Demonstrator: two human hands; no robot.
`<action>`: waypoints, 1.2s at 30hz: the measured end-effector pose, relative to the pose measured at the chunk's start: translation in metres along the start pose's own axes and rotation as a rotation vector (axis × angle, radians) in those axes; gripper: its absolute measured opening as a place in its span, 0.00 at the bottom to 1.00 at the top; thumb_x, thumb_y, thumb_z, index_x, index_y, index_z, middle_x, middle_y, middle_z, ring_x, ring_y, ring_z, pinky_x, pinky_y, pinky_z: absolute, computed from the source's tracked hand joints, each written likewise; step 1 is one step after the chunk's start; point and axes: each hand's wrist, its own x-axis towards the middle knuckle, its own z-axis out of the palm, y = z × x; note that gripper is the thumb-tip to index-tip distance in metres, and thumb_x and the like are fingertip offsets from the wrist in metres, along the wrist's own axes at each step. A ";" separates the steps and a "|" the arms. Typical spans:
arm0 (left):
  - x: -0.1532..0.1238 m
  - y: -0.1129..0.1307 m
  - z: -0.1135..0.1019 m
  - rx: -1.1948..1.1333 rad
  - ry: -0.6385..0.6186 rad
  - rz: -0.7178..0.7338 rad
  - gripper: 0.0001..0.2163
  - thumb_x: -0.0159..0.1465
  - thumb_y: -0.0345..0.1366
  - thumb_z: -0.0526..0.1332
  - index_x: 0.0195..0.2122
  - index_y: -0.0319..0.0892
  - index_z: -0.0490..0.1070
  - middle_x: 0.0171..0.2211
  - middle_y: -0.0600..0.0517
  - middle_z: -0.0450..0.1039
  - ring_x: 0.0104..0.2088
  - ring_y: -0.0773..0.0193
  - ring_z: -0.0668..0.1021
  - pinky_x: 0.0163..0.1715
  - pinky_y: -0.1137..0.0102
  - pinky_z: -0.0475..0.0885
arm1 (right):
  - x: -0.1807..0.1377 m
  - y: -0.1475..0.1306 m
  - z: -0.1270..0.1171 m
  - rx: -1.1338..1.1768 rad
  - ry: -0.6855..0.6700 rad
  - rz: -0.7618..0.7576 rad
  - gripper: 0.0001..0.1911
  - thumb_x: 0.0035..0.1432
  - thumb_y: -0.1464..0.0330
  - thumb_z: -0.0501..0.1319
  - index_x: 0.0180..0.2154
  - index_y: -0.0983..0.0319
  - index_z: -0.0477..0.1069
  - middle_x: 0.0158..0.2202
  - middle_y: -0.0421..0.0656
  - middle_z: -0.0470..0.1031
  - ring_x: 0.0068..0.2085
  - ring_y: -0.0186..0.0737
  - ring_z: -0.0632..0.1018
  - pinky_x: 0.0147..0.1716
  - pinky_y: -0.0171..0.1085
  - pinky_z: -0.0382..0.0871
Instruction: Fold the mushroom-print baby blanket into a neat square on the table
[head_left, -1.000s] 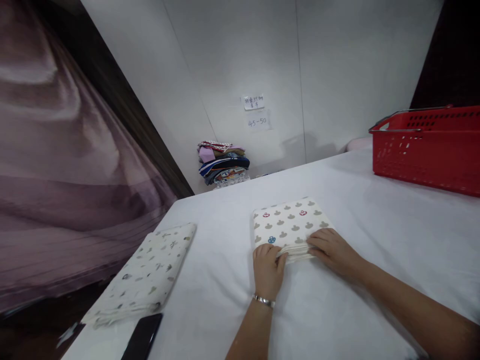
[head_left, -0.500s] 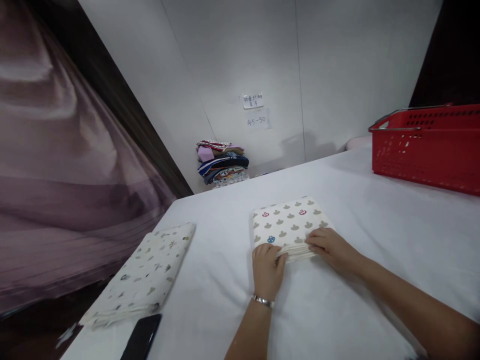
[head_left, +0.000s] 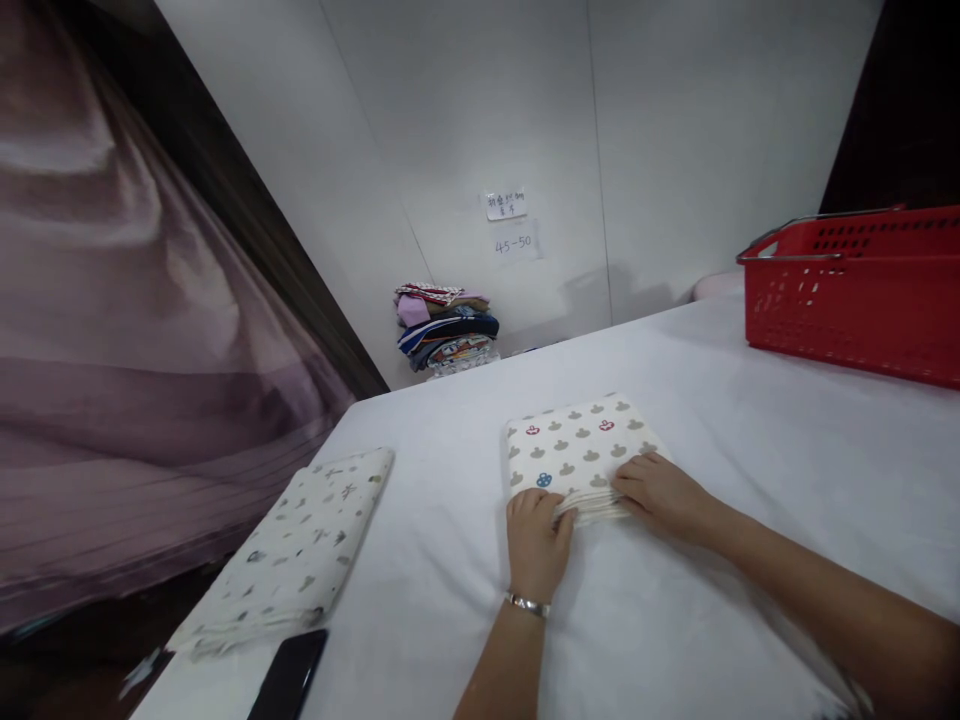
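A folded cream cloth printed with small grey, red and blue shapes lies in the middle of the white table. My left hand, with a silver bracelet at the wrist, has its fingers curled onto the cloth's near left edge. My right hand rests on the near right edge, fingers bent and pressing the stacked layers. Both hands grip the near edge of the fold.
A second folded cream cloth with a sparse print lies at the table's left edge, a black phone just in front of it. A red plastic basket stands at the far right. A stack of folded coloured fabrics sits by the back wall.
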 end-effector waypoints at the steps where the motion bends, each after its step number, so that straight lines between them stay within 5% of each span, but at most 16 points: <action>1: 0.000 0.000 0.000 0.005 0.003 0.003 0.04 0.57 0.34 0.60 0.35 0.46 0.71 0.32 0.52 0.69 0.37 0.62 0.70 0.40 0.64 0.64 | 0.000 0.000 0.001 -0.002 0.007 0.000 0.10 0.59 0.70 0.50 0.33 0.61 0.70 0.34 0.43 0.71 0.37 0.39 0.69 0.38 0.41 0.59; 16: 0.007 0.016 -0.005 0.130 -0.013 0.154 0.08 0.60 0.36 0.57 0.41 0.46 0.68 0.37 0.51 0.69 0.40 0.62 0.70 0.49 0.58 0.59 | -0.002 0.005 0.002 0.095 0.091 0.022 0.12 0.62 0.68 0.48 0.34 0.61 0.69 0.33 0.43 0.71 0.36 0.38 0.70 0.37 0.39 0.61; 26: 0.021 0.026 0.009 0.214 -0.051 0.196 0.03 0.59 0.34 0.57 0.30 0.43 0.67 0.30 0.52 0.66 0.35 0.62 0.68 0.44 0.60 0.61 | -0.006 0.003 -0.001 0.140 0.115 0.011 0.12 0.62 0.68 0.47 0.35 0.61 0.68 0.33 0.44 0.71 0.35 0.38 0.69 0.37 0.40 0.61; 32: 0.016 0.024 0.015 0.213 -0.025 0.159 0.02 0.60 0.33 0.56 0.31 0.42 0.66 0.30 0.52 0.66 0.36 0.62 0.68 0.43 0.62 0.62 | -0.006 -0.011 -0.001 0.100 0.138 0.083 0.09 0.58 0.68 0.54 0.42 0.60 0.66 0.40 0.44 0.69 0.42 0.42 0.68 0.40 0.41 0.59; 36: 0.014 0.023 0.015 0.214 -0.003 0.182 0.02 0.60 0.33 0.56 0.31 0.43 0.66 0.30 0.52 0.67 0.35 0.62 0.68 0.43 0.62 0.62 | -0.005 -0.012 0.001 0.019 0.171 0.125 0.08 0.57 0.73 0.53 0.38 0.60 0.67 0.36 0.44 0.70 0.39 0.41 0.68 0.39 0.40 0.58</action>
